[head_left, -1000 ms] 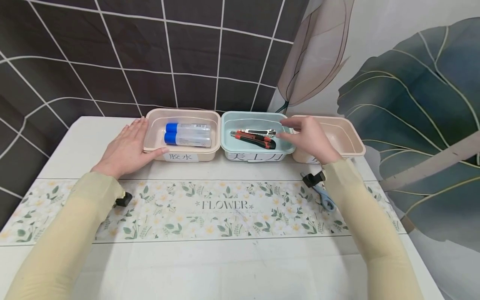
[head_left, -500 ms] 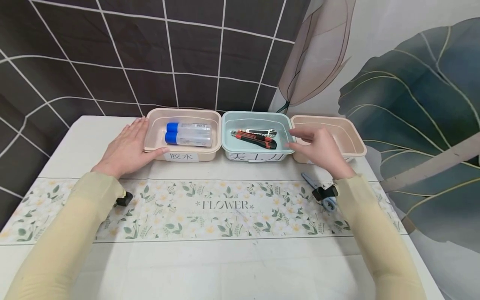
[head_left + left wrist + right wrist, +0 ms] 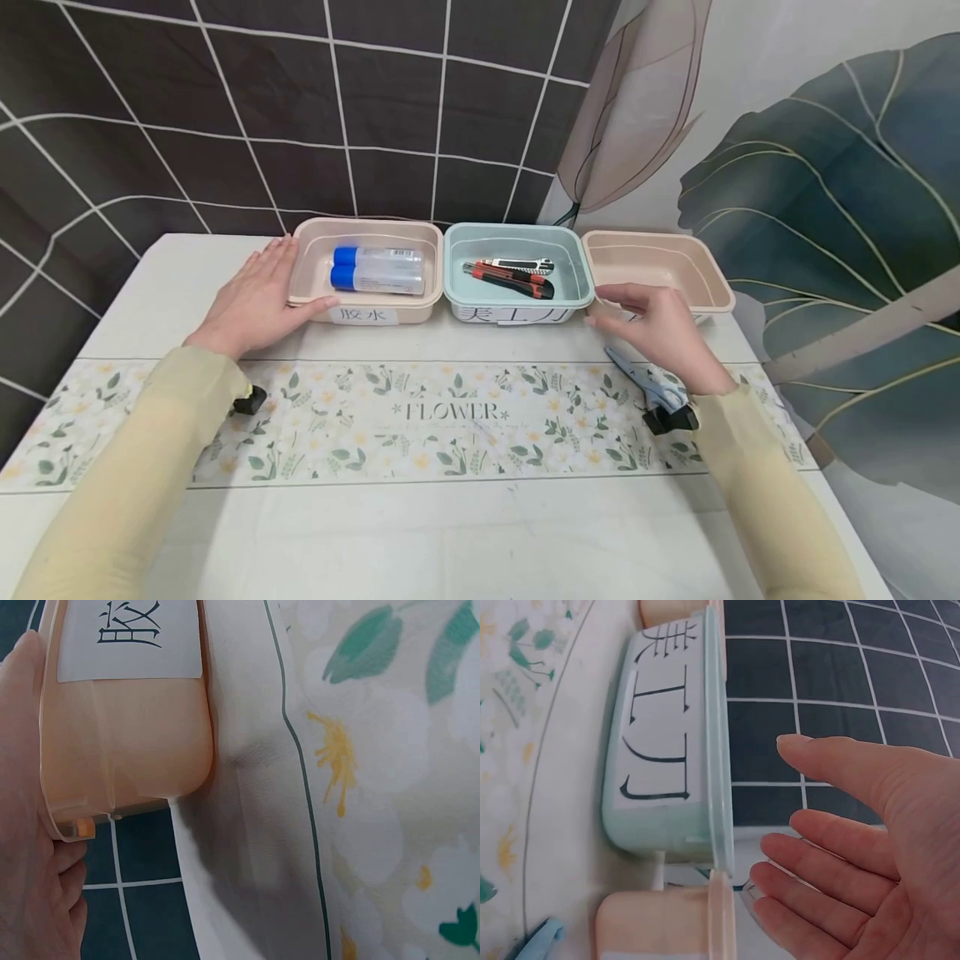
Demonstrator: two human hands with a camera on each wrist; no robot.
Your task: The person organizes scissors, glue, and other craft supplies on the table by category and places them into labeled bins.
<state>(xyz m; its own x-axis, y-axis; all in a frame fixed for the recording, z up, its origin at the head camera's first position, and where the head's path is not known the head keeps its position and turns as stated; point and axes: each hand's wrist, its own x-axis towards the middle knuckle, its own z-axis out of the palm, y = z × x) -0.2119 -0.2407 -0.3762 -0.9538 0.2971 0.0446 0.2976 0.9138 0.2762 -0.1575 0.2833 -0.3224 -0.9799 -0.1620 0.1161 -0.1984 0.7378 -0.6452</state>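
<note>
My left hand (image 3: 251, 296) rests against the left end of the left pink bin (image 3: 300, 275), fingers straight and thumb along its front rim. Two clear glue bottles with blue caps (image 3: 386, 275) lie inside. In the middle, a light-blue bin (image 3: 468, 237) holds several utility knives (image 3: 517, 279). My right hand (image 3: 660, 329) hovers at the front left of the right pink bin (image 3: 701, 258), hiding part of its label. Its fingers (image 3: 825, 877) are relaxed and spread, with nothing between them, in the right wrist view. Blue scissors (image 3: 633, 369) lie on the table under the right wrist.
The bins stand in a row along the back of the white table (image 3: 450, 533), before a dark tiled backdrop (image 3: 390, 100). Paper labels (image 3: 363, 315) face forward. A floral strip (image 3: 450, 433) crosses the tabletop. A leaf-patterned sheet (image 3: 840, 192) hangs at right.
My right hand has moved right and toward me, from over the light-blue bin's right rim to the front of the right bin. The left hand, bins and scissors have stayed put.
</note>
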